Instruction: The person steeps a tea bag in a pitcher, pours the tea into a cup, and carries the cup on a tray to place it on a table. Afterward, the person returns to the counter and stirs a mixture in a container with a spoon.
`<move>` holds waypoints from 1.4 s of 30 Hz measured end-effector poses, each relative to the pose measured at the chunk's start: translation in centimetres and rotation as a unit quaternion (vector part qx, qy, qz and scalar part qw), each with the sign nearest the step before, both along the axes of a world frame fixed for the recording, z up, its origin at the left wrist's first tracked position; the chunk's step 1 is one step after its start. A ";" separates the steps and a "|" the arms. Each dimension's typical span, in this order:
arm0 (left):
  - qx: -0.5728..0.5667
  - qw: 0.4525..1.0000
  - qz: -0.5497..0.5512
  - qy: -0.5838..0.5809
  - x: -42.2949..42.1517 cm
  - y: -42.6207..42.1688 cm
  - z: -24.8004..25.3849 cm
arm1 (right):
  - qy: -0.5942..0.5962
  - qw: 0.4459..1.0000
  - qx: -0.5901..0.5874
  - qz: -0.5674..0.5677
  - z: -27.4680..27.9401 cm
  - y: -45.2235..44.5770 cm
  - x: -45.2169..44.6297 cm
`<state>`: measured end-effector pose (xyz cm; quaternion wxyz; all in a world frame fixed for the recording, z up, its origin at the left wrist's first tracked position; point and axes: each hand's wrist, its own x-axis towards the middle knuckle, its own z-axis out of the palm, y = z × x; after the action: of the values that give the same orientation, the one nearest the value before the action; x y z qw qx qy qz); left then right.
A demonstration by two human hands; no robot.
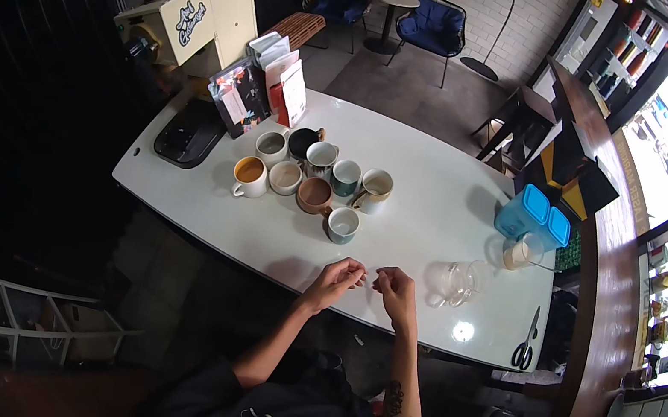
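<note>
Over the front edge of the white table (421, 148), my left hand (333, 283) and my right hand (396, 295) face each other, a small gap between them. Both have curled fingers with thumb and fingertips pressed together; anything held there is too small to make out. Beyond my left hand stands a pale blue-grey mug (343, 225), closest of a cluster of several mugs. Behind it are a brown mug (314, 195), a teal mug (345, 177) and a tall off-white mug (375, 190). A clear glass vessel (461, 284) is nearest to my right hand.
Black scissors (525, 345) lie at the right front corner. Blue-lidded containers (523, 213) and a cup with beige contents (520, 252) stand along the right edge. Packets (288, 85), a black tray (190, 133) and a cream-coloured machine (194, 15) occupy the left end.
</note>
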<state>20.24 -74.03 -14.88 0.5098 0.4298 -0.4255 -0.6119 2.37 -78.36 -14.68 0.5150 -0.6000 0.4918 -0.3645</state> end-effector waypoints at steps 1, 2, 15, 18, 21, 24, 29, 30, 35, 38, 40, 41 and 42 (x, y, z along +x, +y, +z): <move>0.000 1.000 -0.013 -0.004 -0.4 0.0 0.1 | 0.003 1.000 0.001 -0.007 0.0 0.3 -0.3; 0.000 1.000 -0.027 -0.008 -0.8 0.0 0.1 | 0.003 1.000 0.001 -0.011 -0.1 0.6 -0.7; -0.025 0.984 -0.178 -0.019 -8.1 4.1 0.6 | -0.014 0.994 -0.005 -0.108 -1.0 10.4 -8.2; -0.017 0.974 -0.227 -0.010 -9.8 6.7 -0.1 | -0.044 0.988 -0.008 -0.149 -1.6 14.3 -9.3; -0.019 0.965 -0.260 -0.020 -11.4 9.1 -0.1 | -0.069 0.977 0.001 -0.202 -1.2 17.7 -10.1; -0.011 0.955 -0.295 -0.018 -12.6 11.4 0.2 | -0.084 0.966 0.019 -0.242 -1.5 21.6 -10.6; -0.001 0.951 -0.308 0.013 -13.0 14.0 -1.6 | -0.116 0.946 0.016 -0.303 -3.7 26.6 -8.8; 0.008 0.953 -0.303 -0.001 -12.9 14.2 -1.4 | -0.087 0.944 0.010 -0.319 -3.9 27.7 -8.1; -0.001 0.949 -0.315 -0.005 -11.9 14.2 -1.0 | 0.050 0.934 0.008 -0.353 -3.1 32.0 -5.1; 0.022 0.960 -0.277 0.006 -11.4 13.7 -0.6 | 0.083 0.933 0.021 -0.350 -1.2 32.0 -4.7; 0.027 0.960 -0.280 0.005 -11.2 12.8 -0.4 | 0.070 0.937 0.015 -0.342 -1.0 31.1 -4.7; 0.030 0.956 -0.290 0.009 -11.2 12.2 -0.4 | 0.075 0.921 0.014 -0.382 -0.7 30.4 -5.0; 0.034 0.953 -0.302 0.008 -11.4 11.5 -0.6 | 0.068 0.923 -0.001 -0.379 -0.2 29.8 -5.4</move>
<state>8.89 -62.50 -15.51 0.2894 0.2933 -0.5108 -0.7545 -2.99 -48.58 -14.92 0.3029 -0.3934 0.7158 -0.4911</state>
